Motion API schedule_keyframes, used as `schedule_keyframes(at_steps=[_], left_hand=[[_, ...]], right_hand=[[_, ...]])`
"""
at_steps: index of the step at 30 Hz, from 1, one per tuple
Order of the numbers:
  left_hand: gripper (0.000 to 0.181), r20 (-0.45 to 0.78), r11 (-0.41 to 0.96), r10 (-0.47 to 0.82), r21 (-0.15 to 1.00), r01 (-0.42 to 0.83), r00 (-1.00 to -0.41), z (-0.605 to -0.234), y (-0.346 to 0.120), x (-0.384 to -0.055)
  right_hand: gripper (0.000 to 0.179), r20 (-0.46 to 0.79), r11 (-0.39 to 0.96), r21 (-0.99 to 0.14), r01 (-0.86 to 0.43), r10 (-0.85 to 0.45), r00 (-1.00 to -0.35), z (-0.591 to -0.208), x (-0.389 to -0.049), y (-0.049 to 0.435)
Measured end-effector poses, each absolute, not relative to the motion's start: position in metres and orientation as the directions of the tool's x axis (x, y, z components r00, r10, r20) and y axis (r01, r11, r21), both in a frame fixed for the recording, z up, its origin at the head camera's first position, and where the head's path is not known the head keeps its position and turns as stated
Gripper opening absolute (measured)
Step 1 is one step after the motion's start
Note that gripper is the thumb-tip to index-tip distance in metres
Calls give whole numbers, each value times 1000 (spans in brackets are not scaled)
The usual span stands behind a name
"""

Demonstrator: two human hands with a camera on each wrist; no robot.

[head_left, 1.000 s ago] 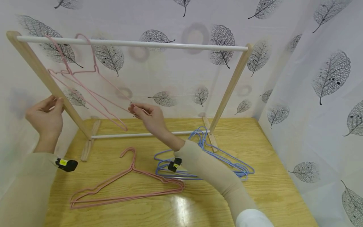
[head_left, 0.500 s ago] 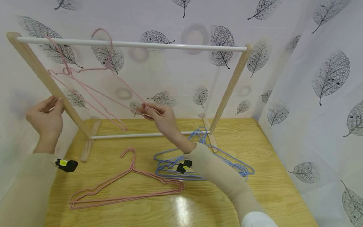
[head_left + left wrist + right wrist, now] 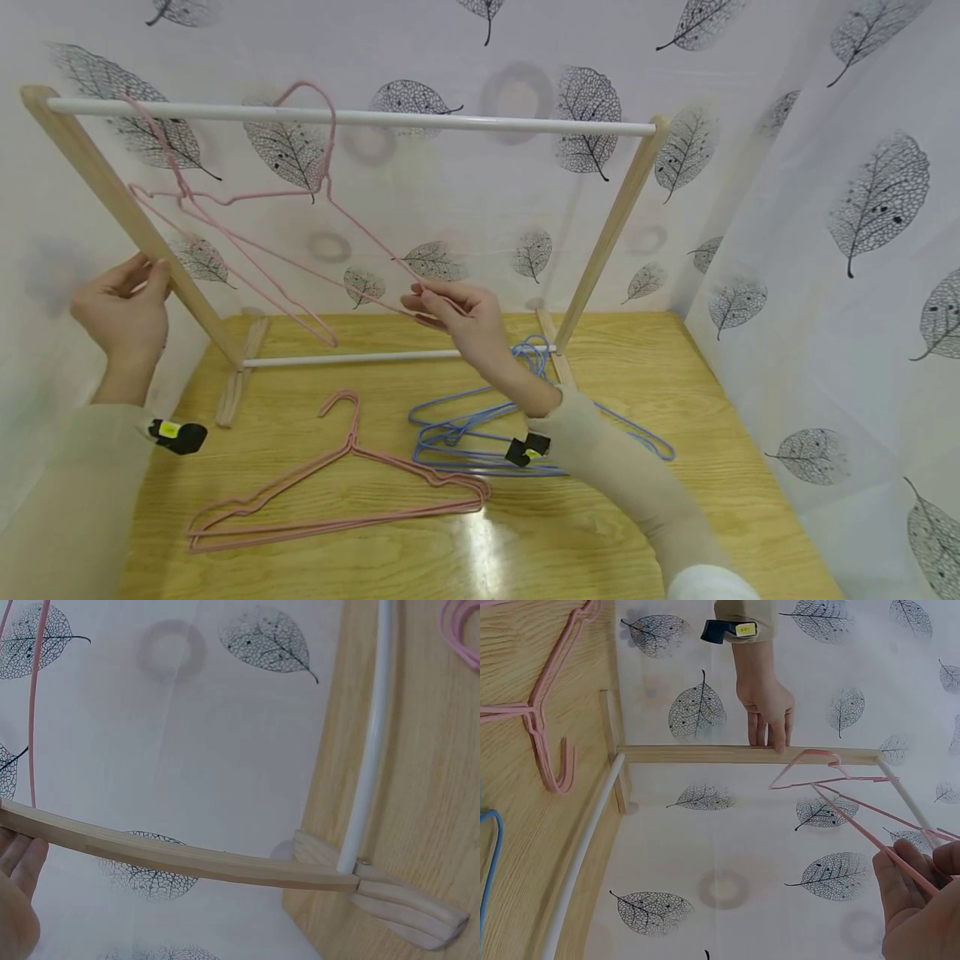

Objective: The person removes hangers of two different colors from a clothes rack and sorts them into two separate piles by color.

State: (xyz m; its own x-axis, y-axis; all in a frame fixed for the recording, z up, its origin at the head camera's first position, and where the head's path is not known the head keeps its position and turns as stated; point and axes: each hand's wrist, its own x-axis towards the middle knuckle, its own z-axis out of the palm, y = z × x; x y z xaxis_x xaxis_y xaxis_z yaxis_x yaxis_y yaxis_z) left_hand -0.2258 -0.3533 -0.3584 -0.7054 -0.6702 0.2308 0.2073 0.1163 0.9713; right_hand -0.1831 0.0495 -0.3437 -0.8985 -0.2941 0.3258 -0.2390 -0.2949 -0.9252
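Note:
A small clothes rack has wooden posts and a white top rail (image 3: 480, 122). My left hand (image 3: 123, 312) holds its left post (image 3: 112, 196) partway up, fingers and thumb against the wood. My right hand (image 3: 476, 325) pinches the right corner of a pink wire hanger (image 3: 375, 240), whose hook loops over the rail left of its middle. That hanger is turned at an angle to the rail. Farther left, a second pink hanger (image 3: 163, 148) hangs near the left post. In the right wrist view, the held pink wire (image 3: 862, 831) runs into my right fingers.
Pink hangers (image 3: 351, 443) lie stacked on the wooden table in front of the rack. A pile of blue hangers (image 3: 450, 433) lies to the right, partly hidden by my right forearm. A lower white bar (image 3: 337, 359) joins the rack's feet. Leaf-patterned curtain (image 3: 810, 317) surrounds the table.
My right hand has moved right and slightly down, drawing the pink hanger's hook along the rail away from the other one. My left hand stays on the post.

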Motion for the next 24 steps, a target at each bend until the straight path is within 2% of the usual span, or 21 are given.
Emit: schedule_keyframes(at_steps=[5,13,24], left_hand=[[32,244,156,-671,970,189,-700,-359,-354,-226],[31,235,146,-680,972,186,-694,-358,-353,-227],[34,248,174,-679,969,176,-692,-356,-350,-225]], right_hand=[[32,305,-259,-939,-228,-313,-899,-351,-172,68],[32,268,-176,-959,-223,-300,-915,-367,-156,96],[35,109,-93,-992,-86,-289,-951,-404,-142,116]])
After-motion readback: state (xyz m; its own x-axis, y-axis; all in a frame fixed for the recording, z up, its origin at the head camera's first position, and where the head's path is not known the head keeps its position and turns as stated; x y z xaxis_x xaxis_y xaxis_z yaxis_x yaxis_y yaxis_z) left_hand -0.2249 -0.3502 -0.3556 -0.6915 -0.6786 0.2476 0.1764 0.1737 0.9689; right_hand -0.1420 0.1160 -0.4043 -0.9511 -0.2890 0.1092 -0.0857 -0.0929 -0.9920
